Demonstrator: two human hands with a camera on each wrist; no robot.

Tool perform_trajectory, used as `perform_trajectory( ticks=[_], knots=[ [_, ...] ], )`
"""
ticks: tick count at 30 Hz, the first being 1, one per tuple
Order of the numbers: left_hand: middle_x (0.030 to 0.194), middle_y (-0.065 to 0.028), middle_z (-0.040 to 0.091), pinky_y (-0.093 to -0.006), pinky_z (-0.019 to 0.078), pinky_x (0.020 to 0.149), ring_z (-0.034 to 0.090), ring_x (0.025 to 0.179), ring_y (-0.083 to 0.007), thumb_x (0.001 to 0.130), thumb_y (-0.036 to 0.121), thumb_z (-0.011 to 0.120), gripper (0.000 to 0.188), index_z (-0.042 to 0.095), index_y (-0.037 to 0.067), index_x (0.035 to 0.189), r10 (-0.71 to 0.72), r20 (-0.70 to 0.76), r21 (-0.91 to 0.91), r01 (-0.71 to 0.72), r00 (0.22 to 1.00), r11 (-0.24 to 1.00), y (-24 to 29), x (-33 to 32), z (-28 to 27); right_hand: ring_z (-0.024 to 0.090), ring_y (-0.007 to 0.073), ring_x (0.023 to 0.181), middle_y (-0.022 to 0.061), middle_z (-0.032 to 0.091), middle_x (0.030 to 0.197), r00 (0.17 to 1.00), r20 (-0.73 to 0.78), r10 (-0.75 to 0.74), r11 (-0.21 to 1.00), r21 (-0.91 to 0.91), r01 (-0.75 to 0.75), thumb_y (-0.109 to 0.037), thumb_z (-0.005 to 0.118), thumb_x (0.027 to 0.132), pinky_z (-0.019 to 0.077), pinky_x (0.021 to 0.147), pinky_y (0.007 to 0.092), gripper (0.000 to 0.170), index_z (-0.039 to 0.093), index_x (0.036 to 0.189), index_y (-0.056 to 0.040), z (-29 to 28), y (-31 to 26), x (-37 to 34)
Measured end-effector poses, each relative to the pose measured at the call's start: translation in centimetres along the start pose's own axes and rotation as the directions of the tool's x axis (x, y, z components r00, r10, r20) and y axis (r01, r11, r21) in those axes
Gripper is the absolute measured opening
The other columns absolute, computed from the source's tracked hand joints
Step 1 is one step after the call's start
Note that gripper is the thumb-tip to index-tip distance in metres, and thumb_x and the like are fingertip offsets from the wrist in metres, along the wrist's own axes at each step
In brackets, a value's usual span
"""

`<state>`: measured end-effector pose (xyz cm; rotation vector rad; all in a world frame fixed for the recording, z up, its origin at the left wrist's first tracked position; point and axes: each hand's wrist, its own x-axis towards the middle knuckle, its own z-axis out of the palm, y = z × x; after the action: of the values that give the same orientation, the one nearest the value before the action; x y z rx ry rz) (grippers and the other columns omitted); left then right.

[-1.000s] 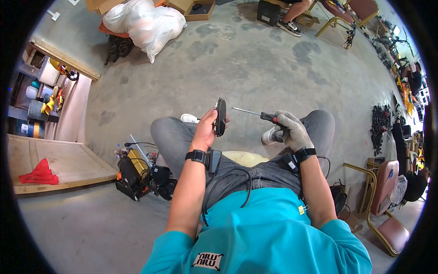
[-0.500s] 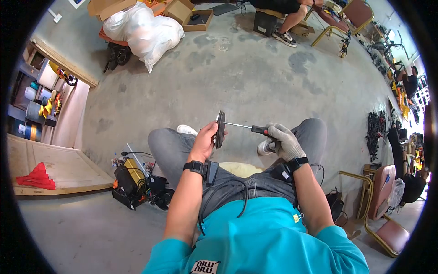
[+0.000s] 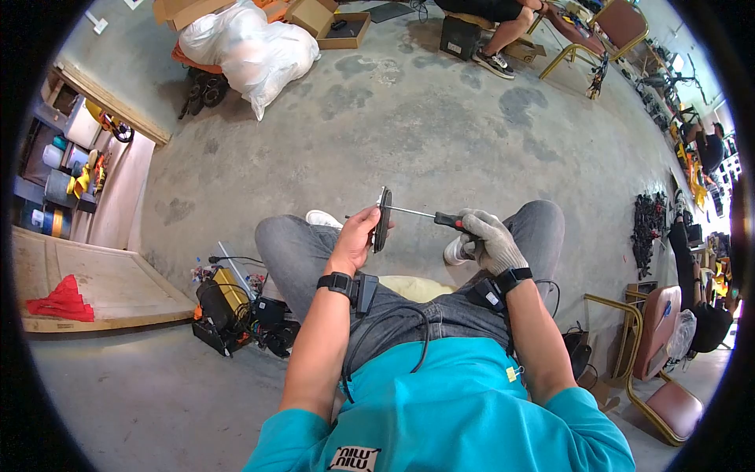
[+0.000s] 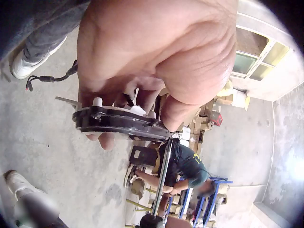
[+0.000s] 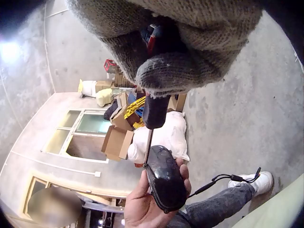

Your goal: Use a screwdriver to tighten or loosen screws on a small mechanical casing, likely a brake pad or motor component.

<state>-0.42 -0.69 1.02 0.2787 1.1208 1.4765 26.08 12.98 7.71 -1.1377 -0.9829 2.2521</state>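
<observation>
My bare left hand point(image 3: 355, 237) holds a black oval plastic housing point(image 5: 166, 180) upright by its edges, thumb on one side and fingers on the other. The housing's glossy face is turned toward my right hand. In the left wrist view, small white posts show on its back, and a thin black cable point(image 4: 47, 79) with a small connector hangs nearby. My gloved right hand point(image 3: 494, 242) grips a screwdriver point(image 3: 450, 222) by its black and red handle. The screwdriver's tip is right at the housing's rim, close to my left thumb.
Both hands are above my lap, between my bent knees. Cables and a black-and-yellow device point(image 3: 228, 303) lie on the floor to the left. A wooden panel with a red cloth point(image 3: 63, 300) is farther left. A chair point(image 3: 661, 354) stands at the right; white bags point(image 3: 259, 59) lie ahead.
The screwdriver has moved left from apart to the housing, its tip then shifting toward the upper end. My left hand keeps its hold on the housing.
</observation>
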Motion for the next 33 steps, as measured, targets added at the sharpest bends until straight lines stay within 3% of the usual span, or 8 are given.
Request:
perform_trajectory(
  ticks=[8,10,19,22,24,30,31,33],
  knots=[
    [0.102,-0.0065,0.07,-0.0275,0.0544,0.078,0.068,0.093,-0.0154,0.104,0.024,0.06,0.036,0.063,-0.002,0.129,0.002,0.012,0.007,-0.002,1.0,1.0,-0.2,0.1,-0.3,0.055,0.0114,0.055,0.0078,0.057,0.089,1.0,0.011,0.007,1.0,-0.017,-0.007,-0.02,0.063,0.1,0.0424,0.046,0.0273,0.036,0.056,0.126,0.0055,-0.2,0.1,0.2],
    [0.108,-0.0086,0.07,-0.03,0.0552,0.082,0.069,0.099,-0.0196,0.104,0.027,0.059,0.034,0.065,-0.002,0.122,0.017,0.01,0.027,-0.017,1.0,0.999,-0.2,0.1,-0.3,0.055,0.0114,0.055,0.0076,0.056,0.088,1.0,0.009,0.003,1.0,-0.024,-0.003,-0.02,0.063,0.1,0.0423,0.046,0.0273,0.036,0.056,0.125,0.0051,-0.2,0.0,0.2],
    [0.103,-0.0075,0.072,-0.0276,0.0522,0.08,0.068,0.095,-0.0159,0.102,0.026,0.063,0.034,0.066,0.001,0.124,0.026,-0.002,0.094,-0.026,1.0,0.995,-0.2,0.1,-0.4,0.048,0.011,0.053,0.0085,0.053,0.089,1.0,0.026,0.002,0.999,-0.034,-0.001,-0.022,0.062,0.101,0.0401,0.044,0.0265,0.034,0.055,0.12,0.0053,0.2,-0.2,0.0],
    [0.103,-0.0065,0.072,-0.0256,0.0508,0.078,0.067,0.093,-0.014,0.102,0.025,0.064,0.035,0.065,0.001,0.127,0.02,-0.023,0.122,-0.017,1.0,0.992,-0.2,0.0,-0.4,0.049,0.011,0.053,0.0097,0.055,0.088,0.997,0.027,0.072,0.997,-0.023,-0.071,-0.027,0.061,0.102,0.0386,0.042,0.0257,0.032,0.055,0.11,0.0032,0.2,-0.3,0.1],
    [0.103,-0.0061,0.071,-0.025,0.0505,0.078,0.067,0.093,-0.0134,0.101,0.025,0.064,0.037,0.064,0.001,0.13,0.031,-0.02,0.149,-0.027,0.999,0.988,-0.2,0.1,-0.4,0.049,0.0105,0.052,0.0096,0.057,0.083,0.99,-0.054,0.129,0.984,-0.116,-0.134,-0.034,0.058,0.103,0.0374,0.041,0.0247,0.034,0.056,0.102,0.0003,0.5,-0.5,-0.2],
    [0.103,-0.0053,0.071,-0.0245,0.0513,0.075,0.067,0.093,-0.0123,0.101,0.024,0.065,0.042,0.06,0.0,0.134,0.034,-0.036,0.127,-0.029,0.999,0.991,-0.1,0.2,-0.6,0.049,0.0107,0.048,0.0062,0.058,0.075,0.977,-0.088,0.193,0.95,-0.234,-0.208,-0.039,0.053,0.103,0.0382,0.041,0.0252,0.038,0.058,0.1,-0.0015,-0.3,-0.4,-0.1],
    [0.103,-0.0054,0.071,-0.0247,0.0518,0.073,0.067,0.092,-0.0125,0.101,0.025,0.065,0.042,0.06,0.0,0.135,0.036,-0.037,0.13,-0.031,0.999,0.991,-0.1,0.2,-0.8,0.049,0.0107,0.048,0.0062,0.058,0.075,0.977,-0.088,0.194,0.95,-0.232,-0.209,-0.039,0.053,0.103,0.0382,0.041,0.0252,0.038,0.058,0.1,-0.0015,-0.2,-0.3,0.0],
    [0.103,-0.0053,0.071,-0.0249,0.0523,0.072,0.068,0.092,-0.013,0.101,0.025,0.065,0.042,0.06,0.0,0.135,0.03,-0.034,0.14,-0.025,0.999,0.99,-0.1,0.2,-1.0,0.051,0.012,0.05,0.0074,0.058,0.077,0.999,-0.005,0.035,0.984,-0.176,-0.036,-0.035,0.054,0.103,0.0402,0.042,0.0273,0.034,0.059,0.103,-0.0019,0.2,-0.2,0.1]
  ],
)
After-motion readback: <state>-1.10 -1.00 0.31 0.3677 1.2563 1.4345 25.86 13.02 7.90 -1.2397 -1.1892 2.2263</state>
